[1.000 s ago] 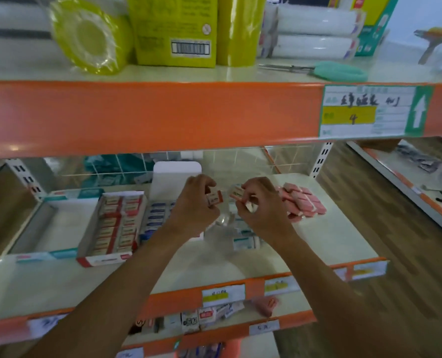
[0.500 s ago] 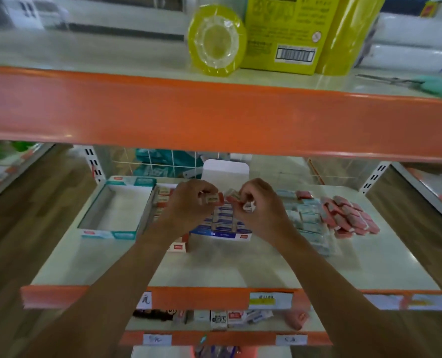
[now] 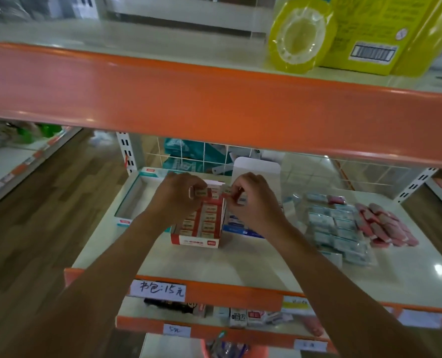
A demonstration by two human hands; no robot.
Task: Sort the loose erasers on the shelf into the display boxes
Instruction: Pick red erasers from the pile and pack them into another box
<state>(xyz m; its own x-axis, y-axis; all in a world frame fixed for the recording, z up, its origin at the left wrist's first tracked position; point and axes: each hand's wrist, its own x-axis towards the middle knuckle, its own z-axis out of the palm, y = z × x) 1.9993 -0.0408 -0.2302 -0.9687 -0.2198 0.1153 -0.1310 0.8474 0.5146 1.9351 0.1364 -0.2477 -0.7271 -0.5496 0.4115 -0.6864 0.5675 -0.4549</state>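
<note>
Head view, looking down past the orange upper edge onto the middle shelf (image 3: 240, 264). Both hands raised together over the red display box (image 3: 195, 242), just above its back rows.

Left hand (image 3: 174, 200): fingers (image 3: 192, 186) curled in a pinch round one red-sleeved eraser (image 3: 200, 193), held flat. Right hand (image 3: 253, 202): fingers curled too, pinching a second small eraser (image 3: 229, 193), plus, seemingly, a blue-and-white piece (image 3: 241, 201) tucked lower in the same grip. Too blurred to say more.

Red box nearly full, packed in two columns of matching erasers. Just right of it, a blue display box (image 3: 243, 231), largely hidden by the right wrist. To the left, a teal-edged box (image 3: 129, 202) showing bare floor. Farther right on the shelf, a heap of clear-wrapped erasers (image 3: 336, 228) and, beside it, a cluster of pink erasers (image 3: 385, 228), none boxed yet.

Judged as the placing step, mid-task, with red-sleeved pieces matched to the red box. Next, probably: lowering the left-hand eraser into a free slot at the back, squared with its neighbours. Then sorting the right-hand pieces by colour. Calls for a gentle push rather than a drop, to avoid tipping the packed rows.
</note>
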